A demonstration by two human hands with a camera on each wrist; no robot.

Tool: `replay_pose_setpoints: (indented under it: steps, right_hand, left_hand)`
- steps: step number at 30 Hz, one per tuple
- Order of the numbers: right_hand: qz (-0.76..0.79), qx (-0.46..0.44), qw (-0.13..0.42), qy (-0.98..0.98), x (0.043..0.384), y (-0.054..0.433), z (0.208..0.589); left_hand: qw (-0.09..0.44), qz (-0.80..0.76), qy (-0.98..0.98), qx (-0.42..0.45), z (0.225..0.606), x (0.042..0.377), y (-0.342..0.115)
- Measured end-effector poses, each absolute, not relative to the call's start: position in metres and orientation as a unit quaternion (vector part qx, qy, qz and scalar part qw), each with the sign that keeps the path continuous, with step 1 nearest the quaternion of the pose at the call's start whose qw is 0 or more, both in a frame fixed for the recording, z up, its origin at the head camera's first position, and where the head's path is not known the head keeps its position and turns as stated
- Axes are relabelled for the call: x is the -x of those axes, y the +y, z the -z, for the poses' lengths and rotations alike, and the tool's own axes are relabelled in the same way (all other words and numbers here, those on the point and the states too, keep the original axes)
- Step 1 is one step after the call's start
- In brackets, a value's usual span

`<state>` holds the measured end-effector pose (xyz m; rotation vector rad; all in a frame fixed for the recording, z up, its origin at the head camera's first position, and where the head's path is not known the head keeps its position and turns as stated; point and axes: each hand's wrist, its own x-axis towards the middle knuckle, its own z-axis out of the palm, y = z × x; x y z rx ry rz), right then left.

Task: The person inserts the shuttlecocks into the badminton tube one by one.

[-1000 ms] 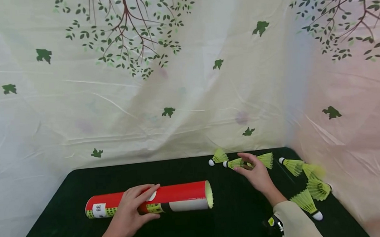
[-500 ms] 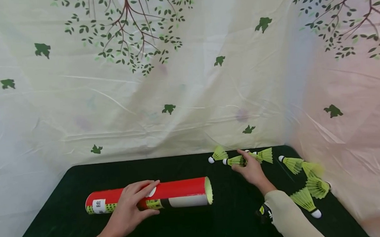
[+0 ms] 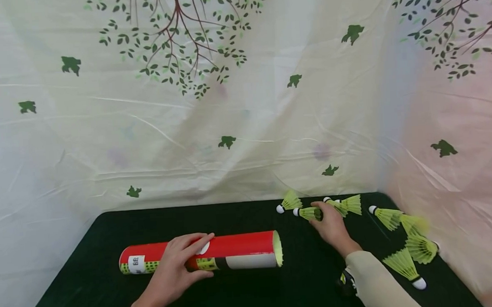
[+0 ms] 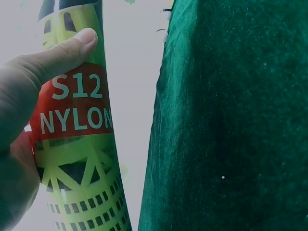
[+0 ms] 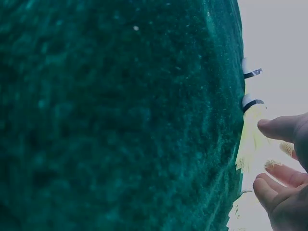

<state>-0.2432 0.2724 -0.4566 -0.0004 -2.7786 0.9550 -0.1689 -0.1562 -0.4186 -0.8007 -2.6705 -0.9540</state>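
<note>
My left hand (image 3: pixel 178 263) grips a red shuttlecock tube (image 3: pixel 246 244) that lies crosswise, its open end facing right. In the left wrist view my thumb presses across the tube's yellow printed side (image 4: pixel 77 154), beside the words S12 NYLON. At the back, my right hand (image 3: pixel 332 225) has thumb and fingers at either side of the skirt of a yellow shuttlecock (image 3: pixel 307 213), whose white cork points left. The right wrist view shows that hand's thumb (image 5: pixel 274 127) by the pale skirt (image 5: pixel 252 137), below the cork and its dark band.
Another shuttlecock (image 3: pixel 290 201) lies just behind the held one. To the right of my hand are overlapping shuttlecocks (image 3: pixel 350 204), and several more (image 3: pixel 402 262) lie along the right edge of the dark green table (image 3: pixel 270 291). A leaf-patterned curtain (image 3: pixel 255 171) hangs behind.
My right hand has come down and its fingers have closed in on the shuttlecock's skirt, which has turned slightly. The left hand still holds the tube in place. The head view has shifted a little.
</note>
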Motion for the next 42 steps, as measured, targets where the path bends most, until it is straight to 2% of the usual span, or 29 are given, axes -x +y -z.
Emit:
replay_pose_setpoints:
  steps: [12,23,42]
  right_hand:
    - [-0.359,-0.017,0.132,-0.924,0.224,0.273,0.45]
    - [-0.418,-0.02,0.127,-0.899,0.194,0.267,0.426]
    - [-0.559,-0.086,0.141,-0.813,0.119,0.246,0.373]
  left_hand:
    - [0.084,0.329,-0.904,0.261,0.423,0.165,-0.158]
    - [0.079,0.336,-0.905,0.25,0.422,0.161,-0.161]
    - [0.103,0.338,-0.894,0.277,0.411,0.171,-0.156]
